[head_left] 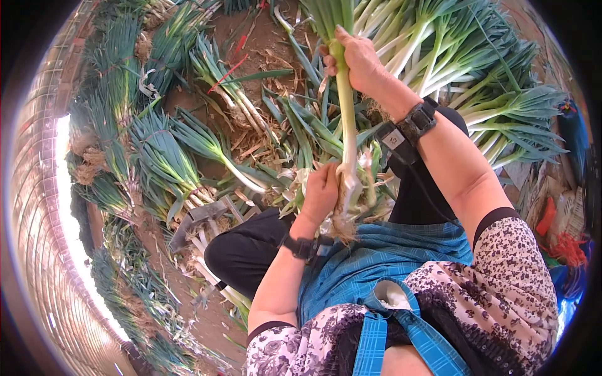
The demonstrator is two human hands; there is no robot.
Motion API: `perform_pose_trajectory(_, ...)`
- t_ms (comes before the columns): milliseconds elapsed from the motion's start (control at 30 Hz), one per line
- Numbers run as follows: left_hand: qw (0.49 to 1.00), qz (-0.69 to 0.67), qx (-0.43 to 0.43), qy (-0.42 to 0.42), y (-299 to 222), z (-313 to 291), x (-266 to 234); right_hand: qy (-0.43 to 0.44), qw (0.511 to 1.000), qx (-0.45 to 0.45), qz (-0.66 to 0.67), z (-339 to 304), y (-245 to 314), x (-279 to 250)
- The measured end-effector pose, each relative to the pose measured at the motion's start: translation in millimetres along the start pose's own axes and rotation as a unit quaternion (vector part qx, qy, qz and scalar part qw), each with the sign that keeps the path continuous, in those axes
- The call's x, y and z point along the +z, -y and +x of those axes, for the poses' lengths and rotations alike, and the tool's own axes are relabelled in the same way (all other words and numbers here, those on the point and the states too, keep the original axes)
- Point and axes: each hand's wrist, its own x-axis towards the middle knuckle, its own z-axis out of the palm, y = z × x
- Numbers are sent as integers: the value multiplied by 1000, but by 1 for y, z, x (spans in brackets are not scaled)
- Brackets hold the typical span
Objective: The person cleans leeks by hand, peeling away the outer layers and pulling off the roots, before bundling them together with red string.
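A long leek (pixel 348 119) stretches between my two hands, its green leaves away from me and its bushy roots over my lap. My right hand (pixel 360 59) is closed round the upper stalk, where the green begins. Lower down, my left hand (pixel 322 193) pinches at the white base just above the roots; peeled outer layers hang loose there. What exactly lies between the left fingertips is partly hidden. Stripped leaves and peelings (pixel 374 182) lie around the base of the leek, in front of my knees.
Cleaned leeks (pixel 433 56) are heaped at the far right. Tied bundles of leeks (pixel 160 150) with roots lie on the left, beside a metal stool-like piece (pixel 197 222) near my left knee. A red tie (pixel 229 74) lies on loose leeks. Red string (pixel 567 252) sits at the right.
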Motion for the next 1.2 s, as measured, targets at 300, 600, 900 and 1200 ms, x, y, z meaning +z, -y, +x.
perform_pose_trajectory(300,999,43,-26,0,40,-48,-13,-115,977,-123,-132,4,3,-2)
perform_pose_trajectory(600,924,280,250,-79,-3,-28,2,-186,962,-106,-170,4,0,-19)
perform_pose_trajectory(900,975,111,-111,-157,42,-77,-38,-232,955,-120,-138,24,41,-38)
perform_pose_trajectory(1200,985,-94,-25,143,55,-60,1,-210,976,49,-12,-22,-9,-15)
